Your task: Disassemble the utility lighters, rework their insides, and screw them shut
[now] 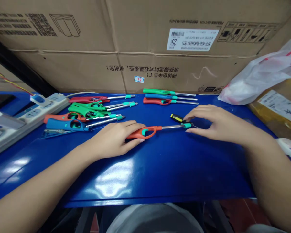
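An orange long-necked lighter [150, 131] lies across the middle of the blue table, its metal tube pointing right. My left hand [113, 137] is closed around its handle, just behind the teal trigger. At the tube's far end, the thumb and fingers of my right hand [213, 124] close about the teal piece [186, 125] at the tip. Right behind those fingers rests a screwdriver [177, 117] with a black and yellow handle; part of it is hidden by the hand.
Several lighters, including a blue one [65, 124], lie at the left. Green, blue and red lighters [157, 101] lie at the back. A white power strip [31, 113] runs along the left. A large cardboard box [87, 71] stands behind, a plastic bag [254, 74] at the right.
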Demonstrator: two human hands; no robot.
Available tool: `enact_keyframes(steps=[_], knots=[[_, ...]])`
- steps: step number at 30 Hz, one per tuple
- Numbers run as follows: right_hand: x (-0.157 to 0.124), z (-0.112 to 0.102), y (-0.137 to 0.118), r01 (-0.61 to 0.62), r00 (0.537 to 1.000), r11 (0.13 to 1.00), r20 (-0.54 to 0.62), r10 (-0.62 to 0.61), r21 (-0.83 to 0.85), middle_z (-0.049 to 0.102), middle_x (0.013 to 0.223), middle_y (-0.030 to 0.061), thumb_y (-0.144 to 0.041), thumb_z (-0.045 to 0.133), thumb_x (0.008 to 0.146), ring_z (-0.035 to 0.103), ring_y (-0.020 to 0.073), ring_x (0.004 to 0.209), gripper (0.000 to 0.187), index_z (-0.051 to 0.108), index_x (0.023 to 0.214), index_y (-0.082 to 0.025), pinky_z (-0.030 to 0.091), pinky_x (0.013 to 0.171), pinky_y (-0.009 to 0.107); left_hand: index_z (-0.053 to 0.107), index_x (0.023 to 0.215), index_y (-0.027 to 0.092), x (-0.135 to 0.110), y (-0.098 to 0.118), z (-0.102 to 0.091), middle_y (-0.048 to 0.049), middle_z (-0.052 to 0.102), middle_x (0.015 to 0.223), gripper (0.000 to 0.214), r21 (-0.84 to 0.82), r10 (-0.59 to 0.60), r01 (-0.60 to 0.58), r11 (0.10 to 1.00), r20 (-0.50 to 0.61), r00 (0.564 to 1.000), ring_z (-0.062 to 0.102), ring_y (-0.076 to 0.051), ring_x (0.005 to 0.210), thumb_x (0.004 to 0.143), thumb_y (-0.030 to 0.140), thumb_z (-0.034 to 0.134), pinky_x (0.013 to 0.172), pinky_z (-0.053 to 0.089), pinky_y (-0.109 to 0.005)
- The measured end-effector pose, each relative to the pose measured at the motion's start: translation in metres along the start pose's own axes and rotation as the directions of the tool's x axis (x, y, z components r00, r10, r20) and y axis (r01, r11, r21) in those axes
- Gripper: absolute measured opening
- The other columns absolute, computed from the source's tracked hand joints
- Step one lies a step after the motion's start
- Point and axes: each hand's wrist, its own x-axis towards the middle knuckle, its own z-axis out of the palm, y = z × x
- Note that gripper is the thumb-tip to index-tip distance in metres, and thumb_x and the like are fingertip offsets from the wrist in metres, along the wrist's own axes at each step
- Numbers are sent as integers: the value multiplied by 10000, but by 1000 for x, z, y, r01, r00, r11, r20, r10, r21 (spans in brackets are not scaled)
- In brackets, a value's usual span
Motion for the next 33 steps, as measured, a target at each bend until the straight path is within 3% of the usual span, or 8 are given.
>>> enact_keyframes(steps=[4,8,16,24,27,29,33], knots=[[-4,-5,8,-9,999,999,40,7,34,787,967,64,-372,607,970,729,232,872,218,760,992,-219,545,816,383,592,1387,238,-1,-2,-2,-79,704,1212,426,-34,2,-2,999,-18,1000,701,-239,986,1033,461,510,820,523,-315],[-3,4,4,-21,997,999,77,19,29,765,984,86,-340,558,991,706,245,897,229,747,1006,-212,556,826,407,604,1373,228,-1,-2,-2,-86,707,1202,429,-48,16,-18,999,-36,999,700,-237,983,1033,474,516,830,524,-313],[0,20,1,-2,1000,1000,-5,3,25,714,1058,118,-260,509,1012,684,253,997,236,726,1054,-177,547,915,421,591,1399,217,0,0,4,-81,699,1152,449,-7,7,-7,1000,-51,999,699,-223,923,1051,482,487,790,521,-310],[-1,20,3,-111,982,993,148,115,-32,735,997,102,-299,493,1026,704,253,913,273,745,1055,-198,545,855,405,631,1346,198,1,2,3,-98,725,1152,443,-64,7,-9,998,-40,999,710,-229,950,1057,494,474,790,533,-294],[0,18,5,-64,996,998,68,64,-4,750,1001,108,-290,556,996,711,251,910,217,740,1036,-182,541,846,385,714,1025,169,2,3,-2,-41,705,808,449,-302,-16,45,952,97,995,655,-158,682,1060,524,442,607,484,-228],[0,17,5,-10,1000,1000,21,10,14,760,998,109,-288,579,989,715,249,902,203,741,1028,-171,541,840,377,688,872,165,2,4,-4,12,586,608,517,-465,-66,180,867,251,966,546,-113,512,1048,578,432,493,412,-200],[2,18,2,82,996,997,-35,-82,7,777,1000,112,-272,575,1005,720,253,910,214,749,1051,-156,543,850,380,676,853,149,3,6,-4,48,473,491,557,-659,-118,419,624,451,885,461,-88,424,1000,651,483,433,375,-173]])
